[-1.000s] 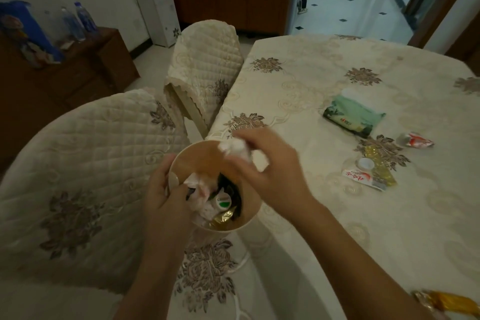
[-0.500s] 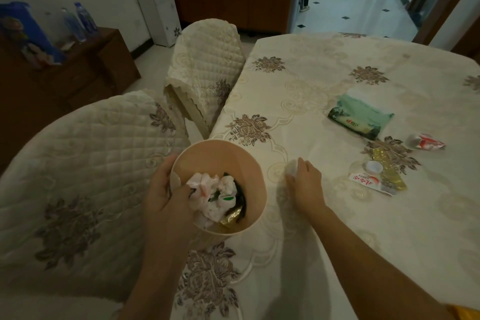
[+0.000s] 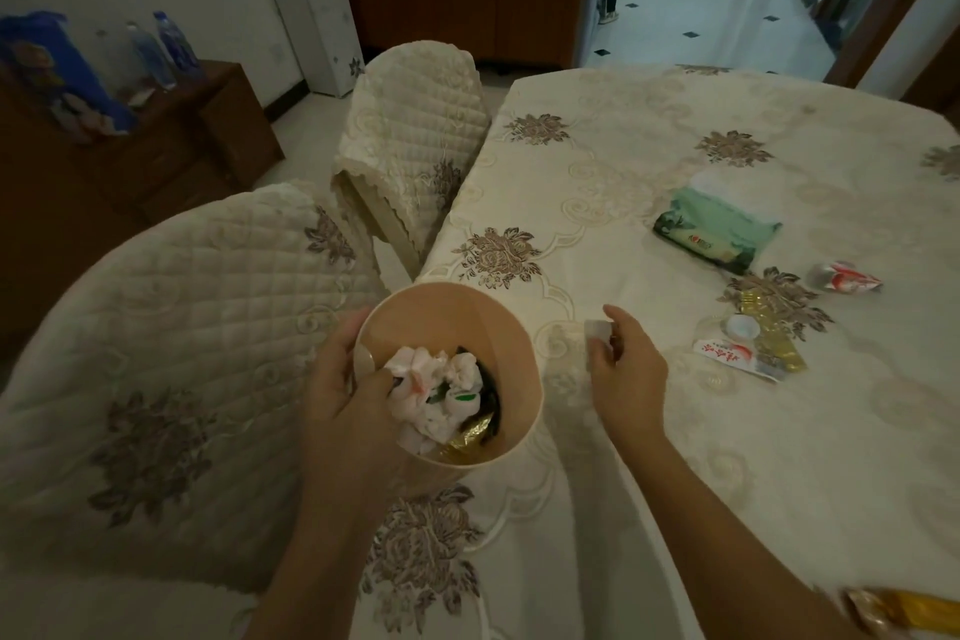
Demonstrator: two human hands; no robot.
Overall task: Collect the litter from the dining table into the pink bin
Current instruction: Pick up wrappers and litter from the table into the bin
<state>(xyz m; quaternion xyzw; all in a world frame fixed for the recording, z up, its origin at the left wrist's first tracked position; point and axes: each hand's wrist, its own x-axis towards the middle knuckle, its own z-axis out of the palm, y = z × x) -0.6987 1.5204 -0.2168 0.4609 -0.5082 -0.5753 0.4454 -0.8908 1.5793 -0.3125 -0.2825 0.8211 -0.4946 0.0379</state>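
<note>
My left hand (image 3: 345, 390) grips the near-left rim of the pink bin (image 3: 498, 327), held at the table's left edge. Inside lie crumpled white tissues (image 3: 436, 385), a small bottle and a gold wrapper. My right hand (image 3: 623, 369) hovers just right of the bin and pinches a small white scrap (image 3: 598, 330) between thumb and fingers. On the table further right lie a red-and-white wrapper (image 3: 727, 354), a white cap (image 3: 742, 326), a gold wrapper (image 3: 769, 327), a crumpled red-and-white wrapper (image 3: 844, 278) and a green tissue pack (image 3: 714, 229).
The table carries a cream embroidered cloth (image 3: 623, 161). Two quilted chair backs (image 3: 171, 327) (image 3: 415, 130) stand close on the left. Another gold wrapper (image 3: 904, 613) lies at the bottom right edge. A wooden sideboard (image 3: 156, 156) with bottles stands far left.
My right hand dropped a tissue into the bin, reached down to the cloth beside it, and now lifts off with a small white scrap in its fingers. The left hand kept the bin still.
</note>
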